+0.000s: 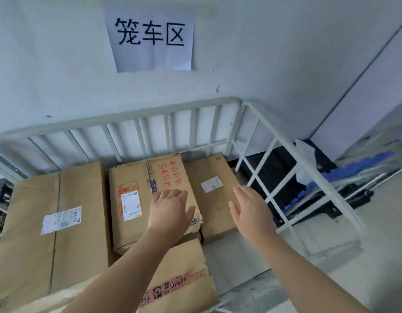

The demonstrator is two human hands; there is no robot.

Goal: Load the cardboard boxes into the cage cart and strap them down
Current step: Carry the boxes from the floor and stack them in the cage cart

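L hand is palm-down on the middle brown cardboard box w/ red printed characters and a white label. Fingers straight and close together, thumb splayed toward the box's near-right corner, gripping nothing. R hand is flat too, fingers straight and together, thumb apart, over the plainer brown carton w/ a small white sticker. Touching or hovering, can't tell.

Both boxes sit inside the pale grey metal-barred cage cart, up near its back rail. A big brown carton w/ a long white shipping label fills the left side. A flat brown box w/ red-printed tape lies nearest the camera, seemingly lower than the middle one.

Reads as the seating/squaring-up step. To do it well:
- Ease the middle box back & sideways til it's flush w/ its neighbours, no gaps.
- That crushed near-right corner wants gentle, spread-palm pressure, not a shove.
- Keep the tops roughly level so a strap can bear evenly.

No strap in view, so I'd judge that part's not begun.
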